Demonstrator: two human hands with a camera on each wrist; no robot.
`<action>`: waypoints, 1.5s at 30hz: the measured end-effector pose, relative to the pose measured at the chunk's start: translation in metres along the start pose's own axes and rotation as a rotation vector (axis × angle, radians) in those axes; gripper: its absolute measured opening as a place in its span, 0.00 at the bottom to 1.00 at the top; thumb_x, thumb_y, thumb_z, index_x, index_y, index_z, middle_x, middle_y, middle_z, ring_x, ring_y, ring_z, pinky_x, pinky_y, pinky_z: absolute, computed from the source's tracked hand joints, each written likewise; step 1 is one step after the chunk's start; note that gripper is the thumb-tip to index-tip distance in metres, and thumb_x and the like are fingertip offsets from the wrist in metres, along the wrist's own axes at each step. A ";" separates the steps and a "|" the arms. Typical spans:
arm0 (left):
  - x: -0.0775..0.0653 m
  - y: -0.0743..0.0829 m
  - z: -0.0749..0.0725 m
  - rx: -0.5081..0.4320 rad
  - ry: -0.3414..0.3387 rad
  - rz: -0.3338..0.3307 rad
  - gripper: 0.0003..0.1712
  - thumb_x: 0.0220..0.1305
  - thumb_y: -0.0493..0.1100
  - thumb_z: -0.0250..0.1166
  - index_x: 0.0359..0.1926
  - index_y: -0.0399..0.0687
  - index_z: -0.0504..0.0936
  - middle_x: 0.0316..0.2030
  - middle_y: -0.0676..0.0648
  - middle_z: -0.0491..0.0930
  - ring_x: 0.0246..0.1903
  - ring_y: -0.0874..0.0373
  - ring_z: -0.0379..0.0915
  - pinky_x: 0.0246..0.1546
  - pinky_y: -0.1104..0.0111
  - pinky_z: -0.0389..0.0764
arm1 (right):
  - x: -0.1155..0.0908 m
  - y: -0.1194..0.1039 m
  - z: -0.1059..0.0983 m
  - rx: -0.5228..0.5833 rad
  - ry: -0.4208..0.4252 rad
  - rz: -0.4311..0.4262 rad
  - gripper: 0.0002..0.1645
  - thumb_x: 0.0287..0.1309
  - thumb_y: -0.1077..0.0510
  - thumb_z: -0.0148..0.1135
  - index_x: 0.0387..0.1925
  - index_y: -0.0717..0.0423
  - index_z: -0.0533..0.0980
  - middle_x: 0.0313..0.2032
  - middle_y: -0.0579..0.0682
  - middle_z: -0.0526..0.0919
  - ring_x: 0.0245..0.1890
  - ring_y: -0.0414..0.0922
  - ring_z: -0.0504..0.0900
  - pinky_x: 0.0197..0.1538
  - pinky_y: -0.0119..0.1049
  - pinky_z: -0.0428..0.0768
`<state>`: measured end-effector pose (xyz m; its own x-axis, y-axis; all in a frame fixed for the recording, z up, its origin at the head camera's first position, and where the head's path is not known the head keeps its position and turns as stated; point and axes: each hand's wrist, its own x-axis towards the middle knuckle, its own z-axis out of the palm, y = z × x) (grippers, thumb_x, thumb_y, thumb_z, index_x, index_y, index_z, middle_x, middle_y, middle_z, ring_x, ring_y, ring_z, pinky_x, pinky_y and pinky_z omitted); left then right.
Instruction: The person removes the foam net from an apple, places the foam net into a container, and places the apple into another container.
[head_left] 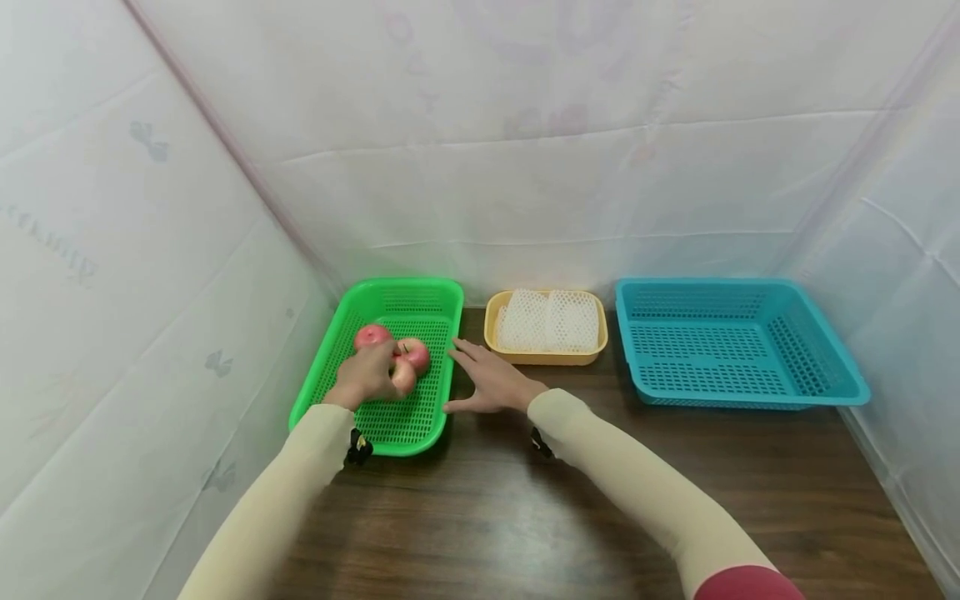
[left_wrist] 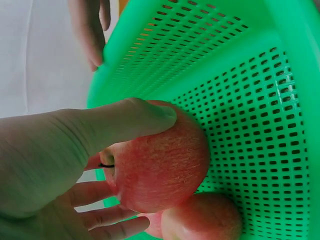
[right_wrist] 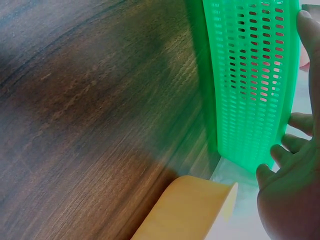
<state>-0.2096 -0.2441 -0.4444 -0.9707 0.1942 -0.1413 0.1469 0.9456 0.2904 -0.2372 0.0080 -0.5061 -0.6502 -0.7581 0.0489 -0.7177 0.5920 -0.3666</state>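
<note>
My left hand reaches into the green basket and holds a red apple, its thumb across the top and its fingers along the far side. The stem of this apple faces the palm. Two more apples lie in the basket beside the held one: one apple farther back and another apple to the right. My right hand is at the basket's right side, fingers spread, fingertips at the rim. It holds nothing.
Behind my right hand stands a small yellow basket with white foam net sleeves in it. A blue basket is farther right. All stand on a dark wooden table, with white sheeting behind and at the sides.
</note>
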 end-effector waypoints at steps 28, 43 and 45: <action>0.014 -0.011 0.023 0.011 -0.082 -0.004 0.65 0.37 0.38 0.78 0.75 0.41 0.50 0.50 0.34 0.75 0.51 0.41 0.71 0.43 0.50 0.74 | 0.002 -0.004 -0.002 -0.002 -0.023 0.019 0.64 0.51 0.21 0.54 0.77 0.52 0.46 0.77 0.50 0.40 0.75 0.48 0.44 0.73 0.44 0.52; 0.014 -0.007 0.027 -0.007 -0.136 0.006 0.51 0.39 0.41 0.83 0.64 0.42 0.67 0.54 0.34 0.75 0.53 0.38 0.73 0.36 0.56 0.76 | 0.000 -0.004 -0.001 0.002 -0.035 0.041 0.63 0.51 0.20 0.53 0.77 0.50 0.46 0.77 0.48 0.39 0.75 0.49 0.45 0.72 0.44 0.54; 0.014 -0.008 0.026 -0.017 -0.137 0.008 0.49 0.39 0.41 0.83 0.63 0.43 0.68 0.52 0.35 0.77 0.51 0.39 0.74 0.34 0.57 0.76 | 0.000 -0.004 -0.001 0.002 -0.033 0.039 0.63 0.51 0.20 0.53 0.77 0.50 0.46 0.77 0.50 0.40 0.75 0.49 0.46 0.72 0.45 0.55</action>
<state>-0.2197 -0.2417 -0.4735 -0.9343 0.2365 -0.2668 0.1499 0.9395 0.3081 -0.2345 0.0061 -0.5038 -0.6693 -0.7430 0.0042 -0.6915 0.6208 -0.3694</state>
